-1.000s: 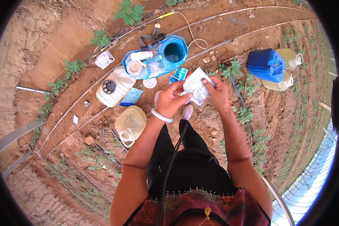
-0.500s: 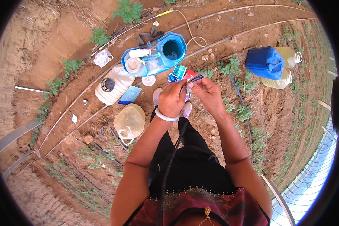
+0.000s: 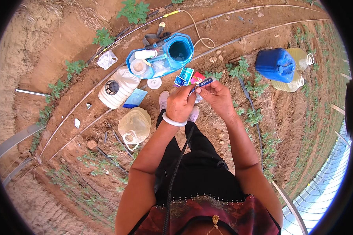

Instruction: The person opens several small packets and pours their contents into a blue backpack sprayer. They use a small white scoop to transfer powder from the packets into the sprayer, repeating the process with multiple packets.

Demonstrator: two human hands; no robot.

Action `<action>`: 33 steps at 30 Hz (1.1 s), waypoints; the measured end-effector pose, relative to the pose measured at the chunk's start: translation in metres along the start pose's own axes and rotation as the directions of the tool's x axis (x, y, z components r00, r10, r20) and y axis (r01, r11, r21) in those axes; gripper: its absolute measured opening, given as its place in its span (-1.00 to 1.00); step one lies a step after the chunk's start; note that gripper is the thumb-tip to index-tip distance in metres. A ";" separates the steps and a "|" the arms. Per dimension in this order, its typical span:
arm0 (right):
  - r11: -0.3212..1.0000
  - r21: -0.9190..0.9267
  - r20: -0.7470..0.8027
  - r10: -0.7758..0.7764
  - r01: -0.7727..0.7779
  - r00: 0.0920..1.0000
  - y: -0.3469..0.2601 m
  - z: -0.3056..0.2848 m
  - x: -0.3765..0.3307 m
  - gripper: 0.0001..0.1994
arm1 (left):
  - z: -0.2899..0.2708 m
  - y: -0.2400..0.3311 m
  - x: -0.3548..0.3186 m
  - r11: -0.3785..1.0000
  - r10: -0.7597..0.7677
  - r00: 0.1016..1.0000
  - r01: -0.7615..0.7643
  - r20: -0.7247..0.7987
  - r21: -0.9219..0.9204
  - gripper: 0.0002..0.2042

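Both hands meet in front of me above the soil. My left hand (image 3: 181, 103), with a pale bangle on the wrist, and my right hand (image 3: 216, 97) pinch a small flat packet (image 3: 203, 82) between the fingertips; it shows edge-on as a thin blue and white strip. Just beyond the hands, small blue and red sachets (image 3: 188, 76) lie on the ground. Behind them lies a blue sprayer tank (image 3: 166, 55) on its side with its round mouth open.
A white jug (image 3: 117, 88) and a yellowish jug (image 3: 135, 124) lie to the left. A blue jerrycan (image 3: 275, 64) and pale jugs (image 3: 296, 70) stand at the right. Drip lines (image 3: 239, 39) cross the earth among small green plants (image 3: 134, 9). My feet (image 3: 164, 100) stand below the hands.
The packet was held flat and wide a second ago; now it is turned edge-on, pinched between both hands. The hands have drawn closer together.
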State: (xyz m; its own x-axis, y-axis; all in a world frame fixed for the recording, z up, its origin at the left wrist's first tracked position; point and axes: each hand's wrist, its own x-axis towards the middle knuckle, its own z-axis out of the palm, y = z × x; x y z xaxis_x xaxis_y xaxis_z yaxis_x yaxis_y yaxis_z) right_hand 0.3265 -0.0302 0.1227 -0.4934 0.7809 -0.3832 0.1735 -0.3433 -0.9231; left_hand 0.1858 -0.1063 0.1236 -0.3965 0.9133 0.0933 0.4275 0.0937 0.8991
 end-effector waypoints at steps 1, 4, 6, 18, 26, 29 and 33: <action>1.000 -0.026 0.003 -0.005 0.005 1.000 -0.001 0.000 0.000 -0.82 | 0.000 0.000 0.000 1.000 -0.008 1.000 0.008 0.003 -0.005 -0.81; 0.999 0.045 0.058 -0.001 -0.002 0.998 -0.013 0.000 0.000 -0.87 | 0.000 0.003 0.000 1.000 -0.016 1.000 0.016 0.004 -0.006 -0.82; 0.995 0.095 0.093 0.004 -0.013 0.996 -0.016 0.000 -0.001 -0.90 | 0.000 0.002 0.000 1.000 -0.020 1.000 0.020 0.013 -0.005 -0.82; 0.974 0.227 0.135 -0.022 -0.009 0.991 -0.014 -0.001 -0.001 -0.91 | 0.004 0.006 0.002 0.999 0.039 0.999 -0.039 0.012 0.029 -0.83; 0.990 0.144 0.126 -0.033 0.014 0.991 -0.008 -0.005 -0.001 -0.90 | 0.005 0.008 0.001 1.000 0.004 1.000 -0.004 0.017 -0.016 -0.81; 0.991 0.134 0.120 -0.035 0.019 0.992 -0.011 -0.003 -0.002 -0.90 | 0.005 0.008 0.000 1.000 0.001 1.000 0.000 0.013 -0.027 -0.80; 0.986 0.164 0.117 -0.026 0.007 0.993 -0.012 -0.002 -0.004 -0.91 | 0.005 0.008 -0.002 0.999 0.015 1.000 -0.015 0.010 -0.034 -0.79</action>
State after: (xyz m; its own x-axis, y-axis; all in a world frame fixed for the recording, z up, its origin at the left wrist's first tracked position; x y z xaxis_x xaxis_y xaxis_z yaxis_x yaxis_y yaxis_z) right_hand 0.3283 -0.0281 0.1357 -0.5940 0.7233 -0.3522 0.0282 -0.4187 -0.9077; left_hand 0.1941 -0.1051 0.1286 -0.3823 0.9183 0.1027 0.4052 0.0667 0.9118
